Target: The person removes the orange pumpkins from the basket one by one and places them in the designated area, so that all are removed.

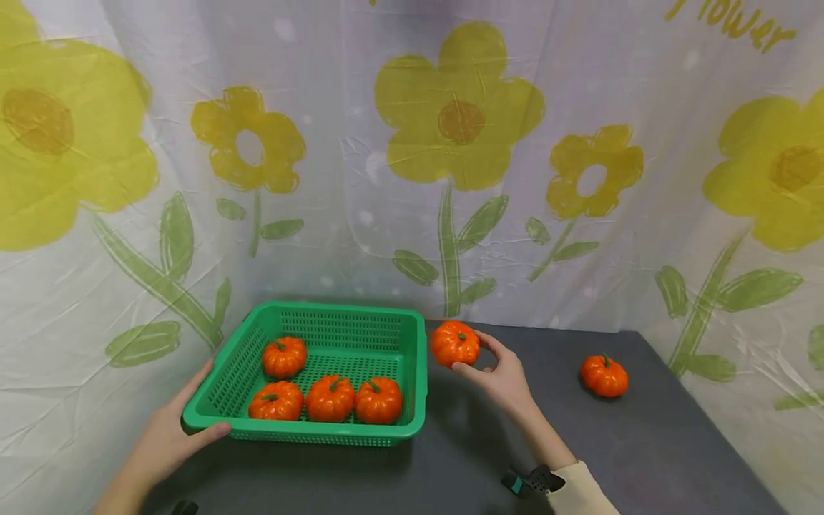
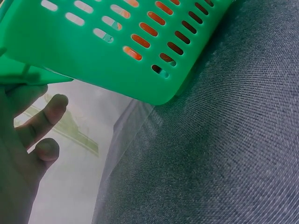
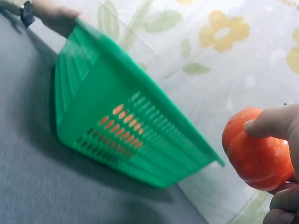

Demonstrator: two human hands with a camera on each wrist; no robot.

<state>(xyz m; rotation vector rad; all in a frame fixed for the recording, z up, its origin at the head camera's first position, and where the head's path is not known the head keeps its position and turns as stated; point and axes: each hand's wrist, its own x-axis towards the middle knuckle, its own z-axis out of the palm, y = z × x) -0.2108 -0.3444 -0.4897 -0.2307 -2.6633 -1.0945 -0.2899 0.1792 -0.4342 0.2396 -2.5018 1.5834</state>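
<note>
My right hand (image 1: 505, 379) pinches a small orange pumpkin (image 1: 455, 344) between thumb and fingers, raised just beyond the right rim of a green plastic basket (image 1: 322, 429). Up close in the right wrist view, the thumb lies across the glossy pumpkin (image 3: 254, 158). At the basket's left front corner, my left hand (image 1: 164, 433) grips the rim, thumb over the front edge. The left wrist view has its fingers (image 2: 44, 116) spread below the rim. Several orange pumpkins (image 1: 330, 398) with green stems sit inside the basket, three along the front and one behind at the left.
Another orange pumpkin (image 1: 604, 375) lies on the dark grey table (image 1: 669, 436), well to the right of the basket. A white curtain (image 1: 335, 236) printed with yellow flowers hangs behind the table and along both sides.
</note>
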